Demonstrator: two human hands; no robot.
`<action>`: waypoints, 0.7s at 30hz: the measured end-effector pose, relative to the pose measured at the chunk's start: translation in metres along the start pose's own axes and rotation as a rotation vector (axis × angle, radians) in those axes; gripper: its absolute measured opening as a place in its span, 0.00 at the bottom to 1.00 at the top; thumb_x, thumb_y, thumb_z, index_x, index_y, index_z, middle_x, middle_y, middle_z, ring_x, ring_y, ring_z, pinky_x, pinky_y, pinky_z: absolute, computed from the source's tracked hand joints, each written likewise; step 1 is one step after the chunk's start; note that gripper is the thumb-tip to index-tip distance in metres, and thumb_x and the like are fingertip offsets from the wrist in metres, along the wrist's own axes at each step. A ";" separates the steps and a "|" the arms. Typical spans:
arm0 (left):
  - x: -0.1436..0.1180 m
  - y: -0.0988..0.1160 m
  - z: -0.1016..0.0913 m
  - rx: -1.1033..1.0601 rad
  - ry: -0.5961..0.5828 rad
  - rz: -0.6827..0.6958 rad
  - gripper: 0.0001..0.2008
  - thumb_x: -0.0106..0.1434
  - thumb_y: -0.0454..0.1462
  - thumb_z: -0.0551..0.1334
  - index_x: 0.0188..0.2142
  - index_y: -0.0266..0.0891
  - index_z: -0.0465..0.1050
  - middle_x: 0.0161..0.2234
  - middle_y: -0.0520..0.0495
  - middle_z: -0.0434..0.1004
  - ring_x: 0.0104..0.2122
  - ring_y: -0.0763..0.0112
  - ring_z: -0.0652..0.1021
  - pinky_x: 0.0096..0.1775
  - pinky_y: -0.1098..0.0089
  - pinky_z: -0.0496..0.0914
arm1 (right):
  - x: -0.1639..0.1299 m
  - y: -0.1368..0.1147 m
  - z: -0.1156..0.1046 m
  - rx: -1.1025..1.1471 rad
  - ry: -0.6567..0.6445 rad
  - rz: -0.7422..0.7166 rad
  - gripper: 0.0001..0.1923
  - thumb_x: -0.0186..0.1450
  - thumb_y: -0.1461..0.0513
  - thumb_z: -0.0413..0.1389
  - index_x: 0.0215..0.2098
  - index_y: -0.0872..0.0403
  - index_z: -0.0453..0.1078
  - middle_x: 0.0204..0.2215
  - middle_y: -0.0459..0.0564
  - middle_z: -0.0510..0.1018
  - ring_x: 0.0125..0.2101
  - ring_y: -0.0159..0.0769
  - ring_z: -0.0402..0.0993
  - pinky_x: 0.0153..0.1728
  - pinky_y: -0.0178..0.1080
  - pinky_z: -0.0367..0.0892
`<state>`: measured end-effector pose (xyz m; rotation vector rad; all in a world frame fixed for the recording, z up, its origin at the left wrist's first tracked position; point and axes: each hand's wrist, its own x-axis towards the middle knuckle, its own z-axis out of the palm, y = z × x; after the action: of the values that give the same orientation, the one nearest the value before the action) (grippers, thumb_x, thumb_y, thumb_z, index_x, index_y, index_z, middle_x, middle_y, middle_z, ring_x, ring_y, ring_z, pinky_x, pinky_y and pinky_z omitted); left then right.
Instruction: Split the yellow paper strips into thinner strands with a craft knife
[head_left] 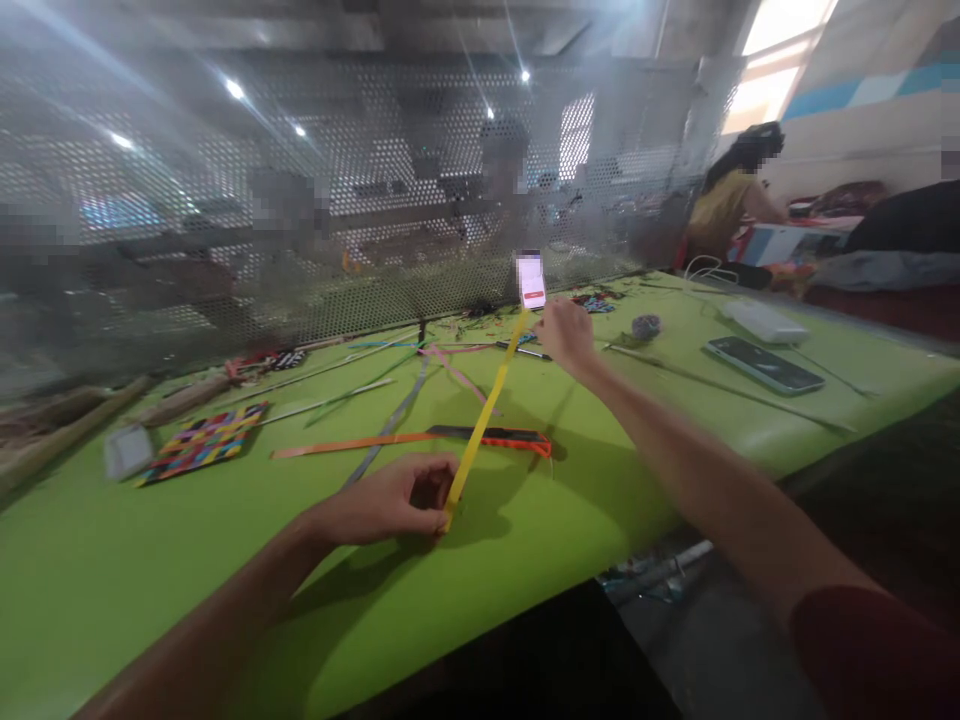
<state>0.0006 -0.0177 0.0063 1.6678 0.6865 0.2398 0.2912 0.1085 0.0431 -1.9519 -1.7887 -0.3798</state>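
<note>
A flat yellow strip (491,400) is stretched at a slant above the green tabletop. My left hand (405,495) pinches its lower end between thumb and fingers. At the strip's upper end my right hand (568,332) is closed on it, with the fingertips partly hidden. Under the strip lies an orange and black cutter knife (517,437). An orange strip (337,444) extends to the left of the knife. Grey (397,415) and pink (461,375) strips lie just beyond, near a black pen (523,350).
A colourful woven square (206,440) lies on the green table (247,570) at the left. To the right are a dark phone (765,363), a white box (765,320) and a thin stick (727,387). A perforated metal screen (375,200) borders the far edge. Another person works at the back right.
</note>
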 end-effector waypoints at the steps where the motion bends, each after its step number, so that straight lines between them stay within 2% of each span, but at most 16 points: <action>1: -0.001 0.000 -0.001 0.017 -0.012 -0.004 0.09 0.57 0.32 0.66 0.36 0.38 0.68 0.28 0.56 0.71 0.26 0.76 0.73 0.28 0.75 0.66 | 0.004 0.007 0.001 0.004 0.004 0.034 0.15 0.68 0.66 0.51 0.46 0.70 0.74 0.44 0.70 0.75 0.43 0.44 0.72 0.42 0.38 0.61; 6: -0.007 0.002 -0.008 0.101 -0.091 -0.016 0.09 0.57 0.35 0.67 0.34 0.39 0.68 0.29 0.54 0.72 0.30 0.72 0.75 0.31 0.73 0.68 | 0.025 0.047 0.001 0.031 0.041 0.244 0.16 0.67 0.66 0.53 0.45 0.74 0.74 0.43 0.76 0.75 0.45 0.48 0.72 0.44 0.41 0.61; 11: -0.010 0.003 -0.012 0.156 -0.121 -0.007 0.08 0.58 0.34 0.66 0.37 0.39 0.70 0.32 0.52 0.72 0.32 0.71 0.74 0.34 0.71 0.70 | 0.038 0.084 -0.002 0.066 0.108 0.418 0.19 0.67 0.63 0.53 0.48 0.74 0.73 0.44 0.77 0.74 0.47 0.50 0.71 0.46 0.44 0.61; 16: -0.015 0.002 -0.021 0.209 -0.186 0.003 0.08 0.59 0.35 0.66 0.38 0.40 0.70 0.34 0.51 0.71 0.34 0.70 0.74 0.37 0.70 0.71 | 0.040 0.104 -0.008 0.104 0.163 0.518 0.19 0.67 0.63 0.52 0.48 0.72 0.74 0.44 0.76 0.75 0.47 0.49 0.71 0.47 0.43 0.62; 21: -0.028 0.001 -0.044 0.294 -0.215 -0.011 0.08 0.59 0.36 0.66 0.39 0.41 0.70 0.34 0.51 0.72 0.33 0.70 0.74 0.37 0.72 0.70 | 0.043 0.115 -0.007 0.127 0.203 0.585 0.20 0.66 0.63 0.52 0.49 0.71 0.74 0.44 0.76 0.74 0.45 0.47 0.71 0.46 0.43 0.62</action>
<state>-0.0442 0.0032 0.0232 1.9353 0.5880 -0.0530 0.4103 0.1365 0.0537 -2.1402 -1.0262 -0.2438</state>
